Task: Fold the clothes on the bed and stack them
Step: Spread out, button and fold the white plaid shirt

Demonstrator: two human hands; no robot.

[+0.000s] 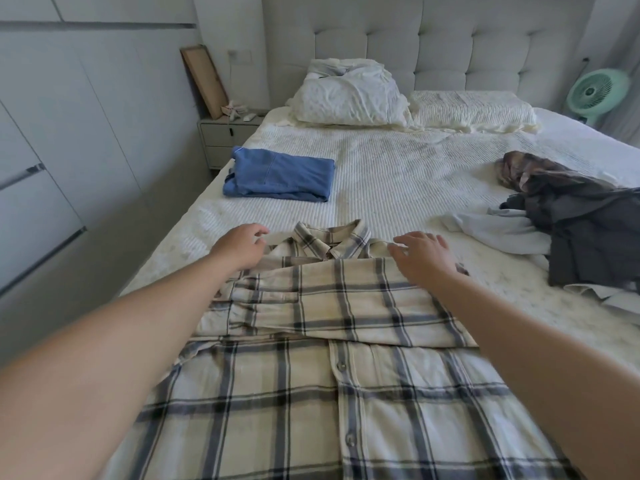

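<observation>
A cream plaid button shirt (322,368) lies flat on the bed (408,168), collar away from me, with both sleeves folded across its chest. My left hand (240,247) rests by the shirt's left shoulder, fingers loosely spread. My right hand (424,254) lies on the right shoulder, fingers apart, gripping nothing. A folded blue garment (280,176) sits farther up on the left side of the bed. An unfolded heap of dark grey, brown and pale clothes (575,223) lies at the right edge.
Two pillows (349,98) lean against the tufted headboard. A nightstand (221,133) with a wooden frame stands at the bed's left. White wardrobe doors (52,150) run along the left wall. A green fan (597,93) stands at the far right.
</observation>
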